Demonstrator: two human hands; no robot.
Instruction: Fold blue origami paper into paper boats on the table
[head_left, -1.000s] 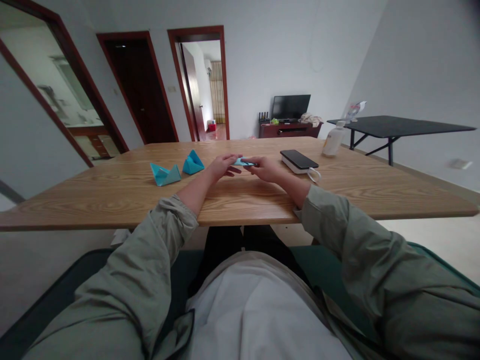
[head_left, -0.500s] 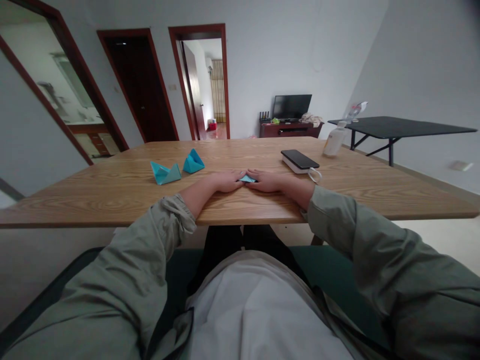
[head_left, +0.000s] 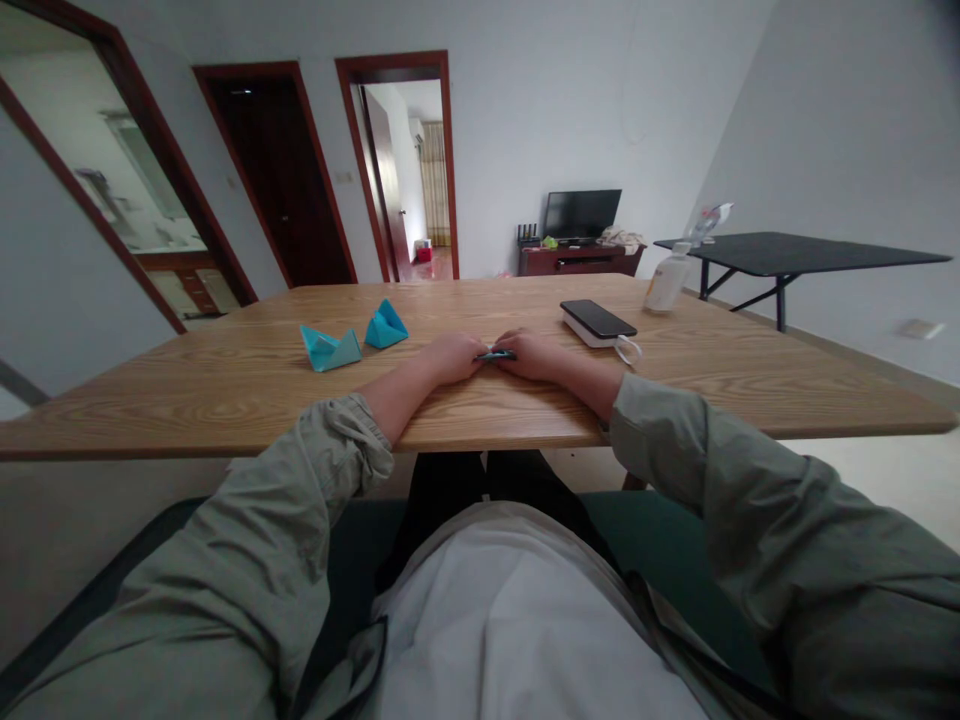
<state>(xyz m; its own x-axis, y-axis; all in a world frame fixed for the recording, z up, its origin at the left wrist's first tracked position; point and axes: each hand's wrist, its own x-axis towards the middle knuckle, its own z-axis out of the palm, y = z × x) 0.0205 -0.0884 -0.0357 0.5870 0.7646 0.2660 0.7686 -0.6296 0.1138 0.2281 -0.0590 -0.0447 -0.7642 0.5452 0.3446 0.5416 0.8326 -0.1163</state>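
My left hand (head_left: 451, 358) and my right hand (head_left: 532, 355) rest on the wooden table (head_left: 225, 400), fingertips meeting at the middle. Pinched between them is a small, narrow piece of folded blue paper (head_left: 495, 355), mostly hidden by my fingers, with a dark side showing. Left of my left hand stand two blue origami boats: a wider one (head_left: 328, 350) and a smaller, taller one (head_left: 386, 326). Neither hand touches them.
To the right, a black phone (head_left: 598, 319) lies on a white box (head_left: 585, 335) with a white cable loop. Farther right stands a plastic bottle (head_left: 666, 285). A dark table (head_left: 787, 253) and a low cabinet with a television (head_left: 581, 245) stand beyond.
My hands have drawn closer and now pinch the blue paper, which looks narrower and more tightly folded than half a second ago. The boats have not moved.
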